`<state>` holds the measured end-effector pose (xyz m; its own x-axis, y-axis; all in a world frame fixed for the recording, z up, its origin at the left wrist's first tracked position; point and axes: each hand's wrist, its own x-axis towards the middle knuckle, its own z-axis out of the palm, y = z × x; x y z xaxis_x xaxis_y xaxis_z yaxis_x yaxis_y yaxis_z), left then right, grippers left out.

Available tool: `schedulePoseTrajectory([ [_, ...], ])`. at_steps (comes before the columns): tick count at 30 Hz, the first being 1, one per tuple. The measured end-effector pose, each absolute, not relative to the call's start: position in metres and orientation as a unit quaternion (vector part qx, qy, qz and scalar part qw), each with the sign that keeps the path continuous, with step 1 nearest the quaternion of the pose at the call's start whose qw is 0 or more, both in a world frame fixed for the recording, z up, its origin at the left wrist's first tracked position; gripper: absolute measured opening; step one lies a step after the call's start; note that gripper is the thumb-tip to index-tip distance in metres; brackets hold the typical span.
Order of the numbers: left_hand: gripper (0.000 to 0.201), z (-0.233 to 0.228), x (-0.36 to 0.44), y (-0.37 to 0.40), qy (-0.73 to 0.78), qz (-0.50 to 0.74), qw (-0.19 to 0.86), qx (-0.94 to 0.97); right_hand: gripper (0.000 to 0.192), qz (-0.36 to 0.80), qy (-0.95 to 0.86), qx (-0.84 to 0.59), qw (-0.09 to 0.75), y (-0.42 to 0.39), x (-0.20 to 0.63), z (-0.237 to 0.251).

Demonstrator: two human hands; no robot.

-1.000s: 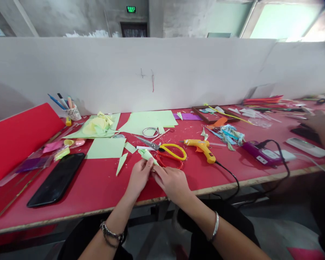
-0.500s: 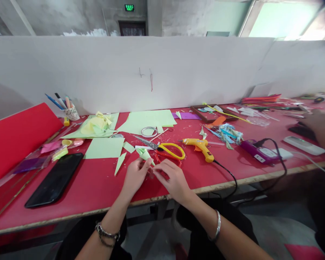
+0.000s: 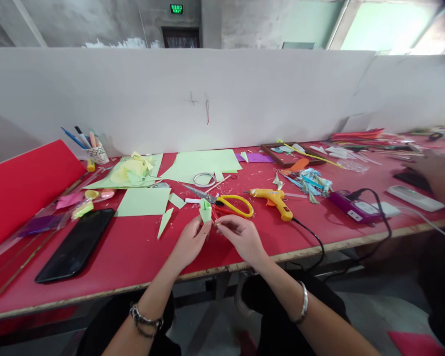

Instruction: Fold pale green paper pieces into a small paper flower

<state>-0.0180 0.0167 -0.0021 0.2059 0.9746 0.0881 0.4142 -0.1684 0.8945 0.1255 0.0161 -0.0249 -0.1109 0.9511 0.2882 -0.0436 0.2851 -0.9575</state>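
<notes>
My left hand pinches the lower end of a small rolled, light green paper flower, which stands upright above the fingers. Close on its right, my right hand has thumb and fingertips pressed together; what they hold, if anything, is too small to make out. Just behind the paper flower lie scissors with yellow and red handles, their blades pointing left. A narrow green paper triangle and a green paper sheet rest to the left of my hands.
A yellow glue gun with a black cord lies right of the scissors, near a purple power strip. Tape sits behind. A black phone lies left. At far right is another person's hand.
The paper flower has turned from leaning left to upright and moved slightly right with my left hand. My right hand has shifted slightly right, opening a small gap between the hands.
</notes>
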Motion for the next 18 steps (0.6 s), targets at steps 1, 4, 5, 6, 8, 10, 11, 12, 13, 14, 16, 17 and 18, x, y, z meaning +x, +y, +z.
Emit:
schedulePoseTrajectory([
  [1, 0.026, -0.002, -0.018, 0.016, 0.514, 0.359, 0.403, 0.667, 0.011, 0.453, -0.588, -0.386, 0.549, 0.016, 0.126, -0.024],
  [4, 0.021, -0.002, -0.015, 0.013, 0.498, 0.361, 0.441, 0.653, 0.007, 0.436, -0.589, -0.395, 0.554, 0.016, 0.126, -0.022],
  [5, 0.02, -0.002, -0.014, 0.012, 0.493, 0.364, 0.448, 0.651, 0.007, 0.435, -0.588, -0.399, 0.554, 0.016, 0.127, -0.021],
  [6, 0.018, -0.002, -0.013, 0.012, 0.49, 0.366, 0.455, 0.647, 0.006, 0.439, -0.585, -0.401, 0.552, 0.015, 0.126, -0.021],
  [8, 0.017, -0.001, -0.011, 0.011, 0.485, 0.372, 0.472, 0.636, 0.006, 0.451, -0.577, -0.4, 0.551, 0.015, 0.126, -0.021],
  [10, 0.016, -0.002, -0.01, 0.011, 0.48, 0.379, 0.489, 0.622, 0.007, 0.457, -0.573, -0.4, 0.551, 0.014, 0.126, -0.021],
  [11, 0.016, -0.003, -0.01, 0.011, 0.479, 0.384, 0.496, 0.614, 0.007, 0.455, -0.573, -0.401, 0.551, 0.014, 0.126, -0.022],
  [12, 0.016, -0.005, -0.01, 0.011, 0.478, 0.389, 0.502, 0.607, 0.008, 0.453, -0.573, -0.404, 0.551, 0.014, 0.126, -0.022],
  [13, 0.016, -0.007, -0.011, 0.012, 0.479, 0.393, 0.507, 0.599, 0.008, 0.45, -0.574, -0.406, 0.551, 0.014, 0.126, -0.022],
  [14, 0.017, -0.009, -0.011, 0.012, 0.481, 0.395, 0.513, 0.59, 0.008, 0.449, -0.575, -0.407, 0.55, 0.013, 0.126, -0.022],
  [16, 0.018, -0.012, -0.011, 0.012, 0.489, 0.399, 0.523, 0.573, 0.007, 0.439, -0.584, -0.406, 0.549, 0.013, 0.126, -0.021],
  [17, 0.02, -0.013, -0.01, 0.012, 0.492, 0.403, 0.523, 0.567, 0.006, 0.432, -0.59, -0.406, 0.549, 0.014, 0.126, -0.021],
  [18, 0.024, -0.014, -0.01, 0.011, 0.496, 0.409, 0.52, 0.563, 0.006, 0.425, -0.595, -0.406, 0.548, 0.014, 0.126, -0.021],
])
